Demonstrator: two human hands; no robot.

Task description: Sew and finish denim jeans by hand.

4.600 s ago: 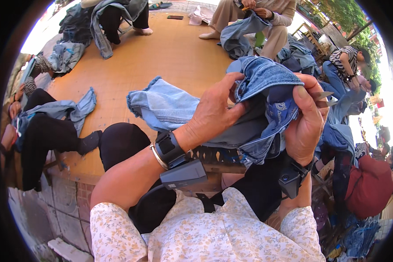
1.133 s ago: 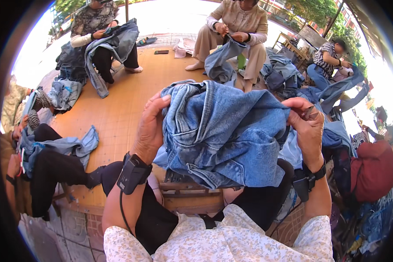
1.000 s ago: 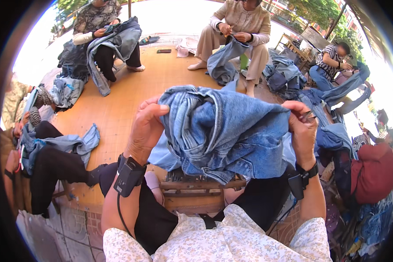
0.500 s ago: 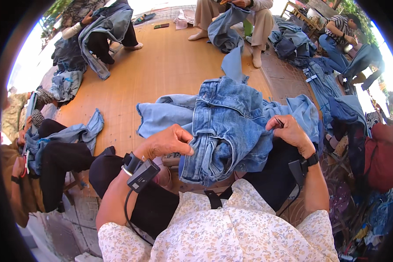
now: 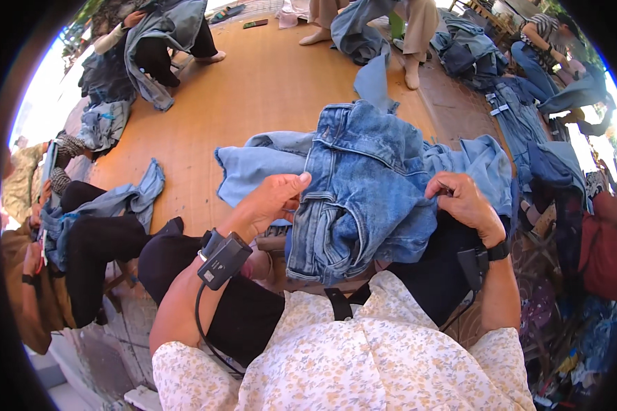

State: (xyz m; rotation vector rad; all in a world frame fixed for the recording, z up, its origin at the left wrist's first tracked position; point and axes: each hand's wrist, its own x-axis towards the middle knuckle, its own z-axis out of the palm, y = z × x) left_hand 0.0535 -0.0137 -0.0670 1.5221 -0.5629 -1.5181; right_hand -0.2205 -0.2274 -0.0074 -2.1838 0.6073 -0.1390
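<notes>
Blue denim jeans (image 5: 373, 164) lie bunched over my lap, with the waistband and fly facing up. My left hand (image 5: 271, 202) is just left of the waistband, its thumb raised and its fingers loosely apart, holding nothing. On the other side, my right hand (image 5: 465, 205) has its fingers curled closed by the right edge of the jeans. What those fingers hold is too small and dark to make out. Paler denim (image 5: 260, 164) with a frayed hem spreads out beneath the jeans, and more light denim (image 5: 487, 168) shows to the right.
A wooden board (image 5: 233, 89) stretches ahead of me, with a phone (image 5: 256, 23) at its far side. Several people sit around it with denim on their laps. A heap of jeans (image 5: 466, 51) is at the far right, and a dark red bag (image 5: 607, 243) stands at the right.
My left hand has let go of the jeans' left edge and risen beside the waistband. My right hand has curled further and stays by the right edge. The view has shifted slightly.
</notes>
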